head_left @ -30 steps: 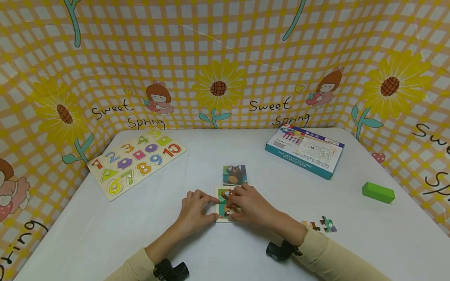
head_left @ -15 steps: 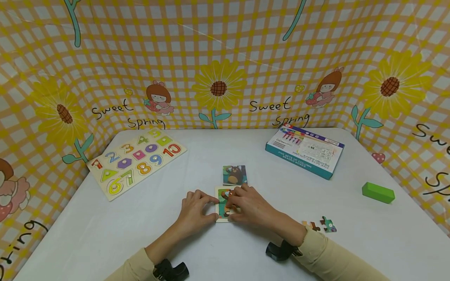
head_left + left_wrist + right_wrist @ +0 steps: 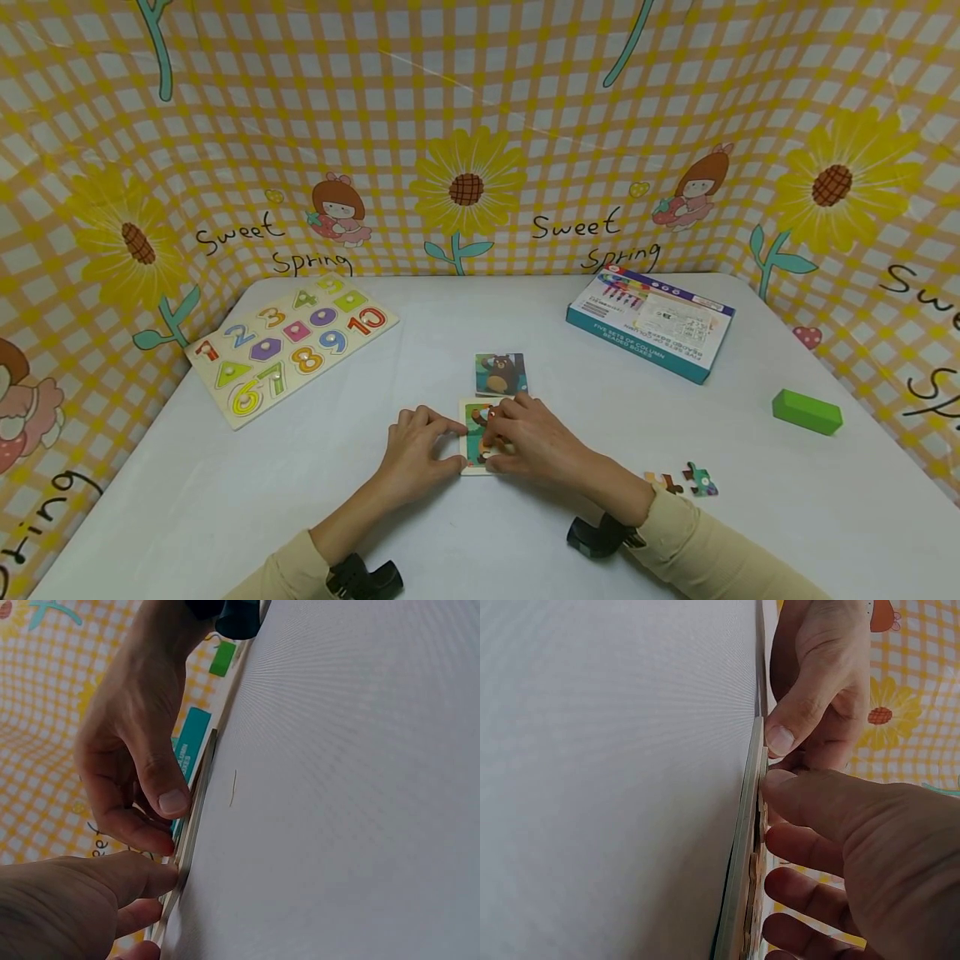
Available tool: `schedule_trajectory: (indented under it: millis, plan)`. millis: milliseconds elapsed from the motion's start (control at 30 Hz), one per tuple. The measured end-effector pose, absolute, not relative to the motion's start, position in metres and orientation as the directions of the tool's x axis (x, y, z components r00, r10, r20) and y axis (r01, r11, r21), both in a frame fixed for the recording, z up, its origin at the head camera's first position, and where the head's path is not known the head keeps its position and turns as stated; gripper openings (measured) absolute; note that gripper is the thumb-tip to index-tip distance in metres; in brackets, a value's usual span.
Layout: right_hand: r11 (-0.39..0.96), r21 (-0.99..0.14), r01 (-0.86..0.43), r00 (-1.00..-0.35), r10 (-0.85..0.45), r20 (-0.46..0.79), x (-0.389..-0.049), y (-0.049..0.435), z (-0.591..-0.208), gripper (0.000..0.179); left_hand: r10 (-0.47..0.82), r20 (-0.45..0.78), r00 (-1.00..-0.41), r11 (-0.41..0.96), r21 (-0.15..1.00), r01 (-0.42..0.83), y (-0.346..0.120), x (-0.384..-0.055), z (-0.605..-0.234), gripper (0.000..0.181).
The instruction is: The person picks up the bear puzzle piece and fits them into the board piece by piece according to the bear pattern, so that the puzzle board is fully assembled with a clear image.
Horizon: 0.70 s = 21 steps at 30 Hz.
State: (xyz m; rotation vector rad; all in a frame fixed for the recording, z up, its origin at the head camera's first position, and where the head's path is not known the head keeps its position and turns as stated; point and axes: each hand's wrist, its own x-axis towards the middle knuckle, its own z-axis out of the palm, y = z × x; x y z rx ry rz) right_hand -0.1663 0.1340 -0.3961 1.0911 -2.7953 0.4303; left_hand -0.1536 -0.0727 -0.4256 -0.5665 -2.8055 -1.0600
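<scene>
A small bear jigsaw puzzle in a pale tray [image 3: 474, 472] lies flat on the table in front of me. My left hand [image 3: 417, 454] touches its left edge with the forefinger and thumb apart. My right hand [image 3: 536, 437] is over the tray's right part, its thumb and fingertips on a puzzle piece [image 3: 482, 450] at the lower middle. The right hand hides much of the picture. Several piece edges [image 3: 751, 889] rise above the rim in the right wrist view. A bear picture card [image 3: 500, 374] lies just behind the tray.
Loose puzzle pieces [image 3: 701, 479] lie right of the right forearm, some partly hidden by the sleeve. A number puzzle board [image 3: 296, 354] lies at back left, a teal-sided box [image 3: 648, 325] at back right. A green block [image 3: 807, 412] sits at the right.
Both hands keep their places. The picture piece under the right fingertips has shifted slightly within the tray.
</scene>
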Motion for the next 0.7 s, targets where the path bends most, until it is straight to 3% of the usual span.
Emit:
schedule_trajectory:
  millis: [267,700]
  plan:
    - [0.691,-0.225,-0.687,-0.727,-0.653,0.214,-0.1674,0.1338,-0.3972,0.019,0.299,0.191,-0.935,0.691,0.633,0.350,-0.0728,-0.1544,-0.4251,0.029]
    - [0.702,-0.245,-0.668,-0.743,-0.643,0.183,-0.1670,0.1338,-0.3964,0.018,0.317,0.204,-0.926,0.664,0.650,0.370,-0.0690,-0.1534,-0.4239,0.012]
